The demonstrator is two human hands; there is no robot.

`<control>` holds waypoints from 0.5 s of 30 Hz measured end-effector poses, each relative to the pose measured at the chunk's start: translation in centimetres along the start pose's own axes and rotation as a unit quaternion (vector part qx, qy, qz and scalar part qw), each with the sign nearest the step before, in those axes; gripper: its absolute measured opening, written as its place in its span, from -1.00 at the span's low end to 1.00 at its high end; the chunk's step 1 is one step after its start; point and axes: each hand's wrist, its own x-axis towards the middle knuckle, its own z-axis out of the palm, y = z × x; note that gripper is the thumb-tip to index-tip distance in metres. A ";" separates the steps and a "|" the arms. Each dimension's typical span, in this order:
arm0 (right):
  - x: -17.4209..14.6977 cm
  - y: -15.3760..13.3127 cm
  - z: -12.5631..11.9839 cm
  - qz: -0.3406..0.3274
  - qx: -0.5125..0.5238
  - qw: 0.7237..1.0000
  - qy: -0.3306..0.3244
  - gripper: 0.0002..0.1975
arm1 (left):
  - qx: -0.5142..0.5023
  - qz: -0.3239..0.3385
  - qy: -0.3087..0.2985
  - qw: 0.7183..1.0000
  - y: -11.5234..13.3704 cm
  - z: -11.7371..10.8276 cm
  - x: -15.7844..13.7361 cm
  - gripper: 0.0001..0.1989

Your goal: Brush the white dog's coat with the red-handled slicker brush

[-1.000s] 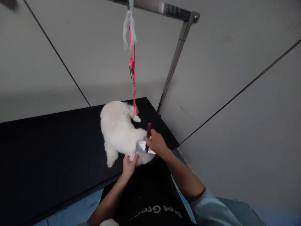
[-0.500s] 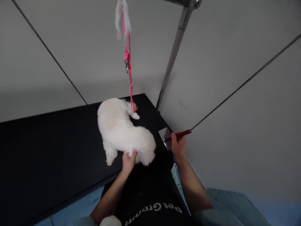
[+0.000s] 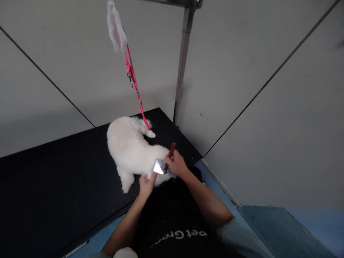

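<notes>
A white fluffy dog (image 3: 127, 143) is on the black grooming table (image 3: 61, 172), its body curved toward me. My left hand (image 3: 147, 184) is closed on the dog at its near side; fur shows between thumb and fingers, but I cannot tell which part it grips. My right hand (image 3: 176, 164) is closed around the dark red handle of a slicker brush (image 3: 159, 166). The brush's shiny metal back faces up, over the dog's near right end and close to my left fingertips. Its bristle side is hidden.
A pink grooming loop (image 3: 134, 80) with a metal clip hangs down to the dog's far side. A metal post (image 3: 182, 53) rises at the table's far corner. Grey wall panels (image 3: 255, 125) stand behind and to the right. My black apron (image 3: 172, 218) is against the table's near edge.
My right hand has brought the slicker brush left, from beside the table's right edge to over the dog, turning it. My left hand keeps its grip. The view has shifted slightly.
</notes>
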 end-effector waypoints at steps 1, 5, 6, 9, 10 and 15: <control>-0.3 0.1 0.2 0.013 0.003 0.999 0.037 -0.83 | 0.000 0.001 -0.002 1.000 0.0 0.0 0.0 -0.62; -2.1 0.7 1.4 -0.023 0.042 0.997 0.069 -0.74 | 0.002 -0.004 -0.011 1.000 -0.3 -0.3 0.3 -0.66; -2.3 0.9 1.5 -0.023 0.055 0.997 0.039 -0.75 | 0.003 -0.009 -0.008 1.000 -0.5 -0.4 0.4 -0.66; -1.8 2.1 0.8 0.035 0.112 0.986 0.115 -0.81 | 0.011 -0.017 0.015 1.000 -0.9 -0.5 0.7 -0.64; -1.6 2.6 0.4 0.045 0.136 0.969 0.201 -0.81 | 0.014 -0.018 0.018 1.000 -1.0 -0.6 0.8 -0.65; -2.1 3.6 0.5 -0.039 0.224 0.941 0.250 -0.80 | 0.032 -0.032 -0.017 0.999 -0.6 -0.7 1.4 -0.65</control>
